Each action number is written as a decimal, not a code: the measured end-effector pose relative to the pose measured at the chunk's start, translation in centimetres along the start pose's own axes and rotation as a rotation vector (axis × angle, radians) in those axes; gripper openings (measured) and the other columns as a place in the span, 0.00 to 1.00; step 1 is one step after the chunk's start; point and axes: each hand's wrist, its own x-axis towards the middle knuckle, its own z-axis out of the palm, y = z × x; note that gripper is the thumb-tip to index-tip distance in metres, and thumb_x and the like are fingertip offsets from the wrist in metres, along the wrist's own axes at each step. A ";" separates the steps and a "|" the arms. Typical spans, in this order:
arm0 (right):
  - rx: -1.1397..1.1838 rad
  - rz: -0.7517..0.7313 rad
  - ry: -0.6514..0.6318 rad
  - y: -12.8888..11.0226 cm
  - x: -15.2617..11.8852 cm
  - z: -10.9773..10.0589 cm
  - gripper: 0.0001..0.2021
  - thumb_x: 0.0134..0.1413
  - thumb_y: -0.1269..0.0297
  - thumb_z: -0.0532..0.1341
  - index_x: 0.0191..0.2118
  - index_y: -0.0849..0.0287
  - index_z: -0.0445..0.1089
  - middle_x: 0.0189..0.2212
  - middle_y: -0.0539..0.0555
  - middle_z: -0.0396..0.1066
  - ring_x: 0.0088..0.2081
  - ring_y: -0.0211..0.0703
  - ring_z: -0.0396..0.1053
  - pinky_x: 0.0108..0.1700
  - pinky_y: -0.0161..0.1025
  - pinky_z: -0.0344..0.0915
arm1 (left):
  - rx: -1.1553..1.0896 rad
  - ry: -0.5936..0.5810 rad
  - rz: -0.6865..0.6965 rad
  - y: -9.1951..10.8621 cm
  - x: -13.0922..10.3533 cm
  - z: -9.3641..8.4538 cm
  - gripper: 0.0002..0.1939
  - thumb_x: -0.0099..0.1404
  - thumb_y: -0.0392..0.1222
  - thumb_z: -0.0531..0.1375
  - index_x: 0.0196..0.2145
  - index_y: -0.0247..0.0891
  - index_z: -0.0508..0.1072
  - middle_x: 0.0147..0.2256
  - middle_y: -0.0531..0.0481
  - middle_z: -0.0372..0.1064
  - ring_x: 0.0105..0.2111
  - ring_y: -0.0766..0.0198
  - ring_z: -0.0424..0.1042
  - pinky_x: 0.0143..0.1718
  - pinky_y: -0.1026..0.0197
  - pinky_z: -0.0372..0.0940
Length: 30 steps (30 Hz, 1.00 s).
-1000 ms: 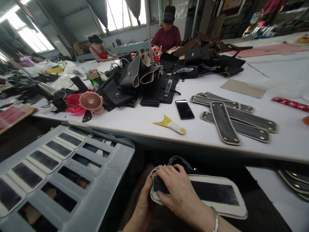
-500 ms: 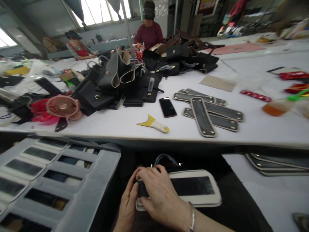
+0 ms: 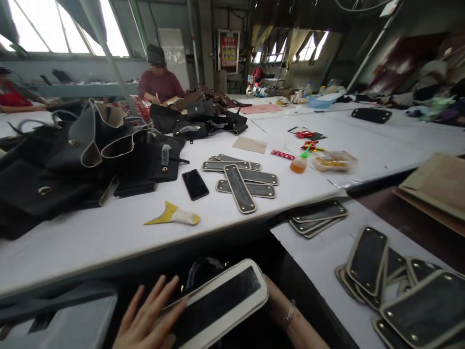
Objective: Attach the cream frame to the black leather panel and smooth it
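A black handbag [image 3: 218,300] lies tilted in front of me, its flat base with a pale border and dark middle turned up. Behind the base shows its plastic-wrapped handle [image 3: 192,274] with gold fittings. My left hand [image 3: 150,315] is open, fingers spread over the base's left part, the fingertips near its far edge. At the raised right end, my right hand [image 3: 271,291] holds the bag from behind; its fingers are hidden. On the table beyond lie a yellow-and-white pointed tool [image 3: 178,214] and several dark, pale-edged panels with studs [image 3: 240,189].
Stacked studded panels [image 3: 366,261] cover part of the right-hand surface. Black bags [image 3: 72,155] are piled at left on the table [image 3: 119,252], near a phone [image 3: 195,184]. A grey slotted tray [image 3: 80,320] stands lower left. A co-worker [image 3: 160,80] sits across the table.
The view has swung right. My right hand has moved from the top of the base to behind its right end. My left hand's fingers have spread, and the bag has tilted.
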 end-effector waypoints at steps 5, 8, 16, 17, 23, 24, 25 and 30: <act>0.399 0.128 -0.315 1.9 0.0 2.1 0.21 0.47 0.46 0.65 0.33 0.63 0.76 0.31 0.57 0.76 0.39 0.47 0.74 0.48 0.41 0.66 | -0.466 -0.348 0.191 5.3 8.0 2.2 0.34 0.61 0.46 0.65 0.62 0.56 0.58 0.60 0.50 0.58 0.59 0.45 0.62 0.60 0.48 0.57; 0.603 0.166 -0.364 2.0 1.4 1.7 0.18 0.52 0.49 0.64 0.34 0.63 0.75 0.32 0.56 0.76 0.38 0.43 0.74 0.46 0.35 0.66 | -0.587 -0.432 0.153 7.4 10.0 4.4 0.33 0.63 0.45 0.63 0.63 0.53 0.56 0.62 0.48 0.54 0.61 0.42 0.56 0.62 0.44 0.51; 0.668 0.232 -0.394 2.9 2.7 1.8 0.22 0.48 0.46 0.67 0.29 0.65 0.73 0.25 0.54 0.73 0.29 0.42 0.72 0.36 0.36 0.69 | -0.614 -0.472 0.064 7.3 9.4 5.3 0.27 0.68 0.35 0.55 0.61 0.55 0.60 0.61 0.50 0.57 0.61 0.45 0.57 0.62 0.45 0.52; 0.681 0.235 -0.397 3.0 2.8 1.8 0.22 0.49 0.46 0.67 0.29 0.65 0.73 0.26 0.55 0.73 0.30 0.43 0.73 0.37 0.36 0.69 | -0.609 -0.466 0.067 7.4 9.5 5.3 0.27 0.68 0.34 0.55 0.61 0.55 0.60 0.61 0.50 0.57 0.61 0.45 0.58 0.62 0.44 0.53; 0.752 0.191 -0.383 3.9 3.1 1.2 0.15 0.55 0.55 0.65 0.32 0.65 0.74 0.31 0.55 0.75 0.37 0.40 0.73 0.46 0.33 0.66 | -0.497 -0.520 0.071 7.6 9.8 5.4 0.28 0.68 0.38 0.56 0.63 0.54 0.57 0.63 0.49 0.53 0.63 0.43 0.54 0.62 0.41 0.51; 0.756 0.184 -0.377 4.1 2.9 1.1 0.14 0.55 0.56 0.65 0.33 0.65 0.74 0.32 0.55 0.75 0.39 0.41 0.73 0.47 0.33 0.66 | -0.479 -0.507 0.086 7.7 9.9 5.4 0.29 0.67 0.41 0.58 0.63 0.54 0.57 0.63 0.48 0.54 0.62 0.42 0.55 0.62 0.42 0.52; 0.758 0.179 -0.371 4.2 2.7 1.0 0.14 0.54 0.56 0.66 0.34 0.66 0.75 0.32 0.56 0.76 0.40 0.41 0.73 0.48 0.33 0.66 | -0.443 -0.499 0.110 7.9 10.1 5.3 0.30 0.65 0.45 0.61 0.63 0.52 0.58 0.63 0.46 0.55 0.62 0.42 0.57 0.61 0.43 0.54; 0.766 0.153 -0.346 4.7 1.2 0.9 0.12 0.51 0.57 0.68 0.35 0.62 0.75 0.34 0.54 0.77 0.42 0.42 0.73 0.51 0.36 0.66 | -0.063 -0.543 0.265 9.7 11.8 4.0 0.44 0.54 0.70 0.59 0.62 0.43 0.61 0.60 0.41 0.63 0.59 0.46 0.63 0.58 0.46 0.61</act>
